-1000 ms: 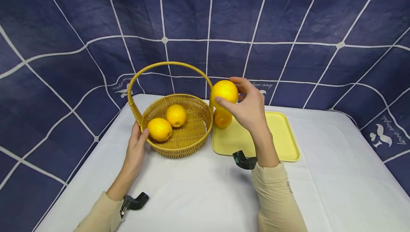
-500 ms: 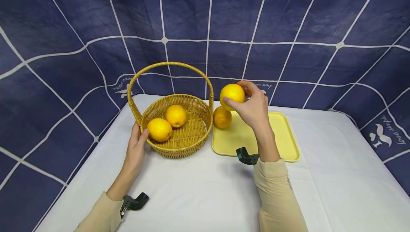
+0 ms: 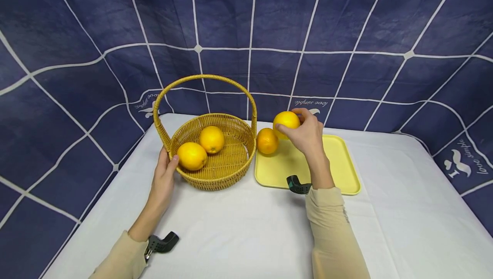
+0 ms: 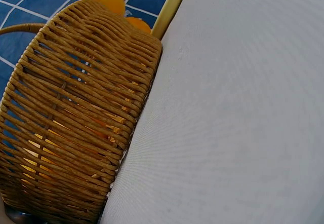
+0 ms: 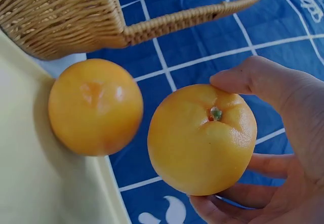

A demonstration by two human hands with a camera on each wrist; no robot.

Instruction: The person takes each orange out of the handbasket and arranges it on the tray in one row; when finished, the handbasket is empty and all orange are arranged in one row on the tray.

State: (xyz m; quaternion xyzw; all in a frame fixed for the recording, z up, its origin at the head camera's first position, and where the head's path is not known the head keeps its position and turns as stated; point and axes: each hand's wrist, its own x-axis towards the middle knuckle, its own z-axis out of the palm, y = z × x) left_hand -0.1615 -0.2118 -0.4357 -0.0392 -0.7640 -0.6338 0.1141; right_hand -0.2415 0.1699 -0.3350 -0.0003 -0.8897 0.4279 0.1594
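Note:
My right hand (image 3: 304,131) grips a yellow-orange orange (image 3: 286,121) (image 5: 202,139) just above the far left part of the yellow tray (image 3: 339,163). A second orange (image 3: 267,140) (image 5: 95,106) lies on the tray's far left corner, beside the wicker basket (image 3: 227,172) (image 4: 76,117). Two more oranges (image 3: 191,155) (image 3: 211,139) lie inside the basket. My left hand (image 3: 163,176) rests against the basket's near left rim, thumb on the edge.
The basket's arched handle (image 3: 204,77) rises above it. A white cloth covers the table (image 3: 239,236). A dark blue grid-patterned cloth (image 3: 346,35) hangs behind and at both sides. Black wrist mounts (image 3: 163,242) (image 3: 297,184) show by my sleeves.
My right hand has carried the orange rightward from the basket's edge and down toward the tray's far left part. The left hand and the other oranges have stayed put.

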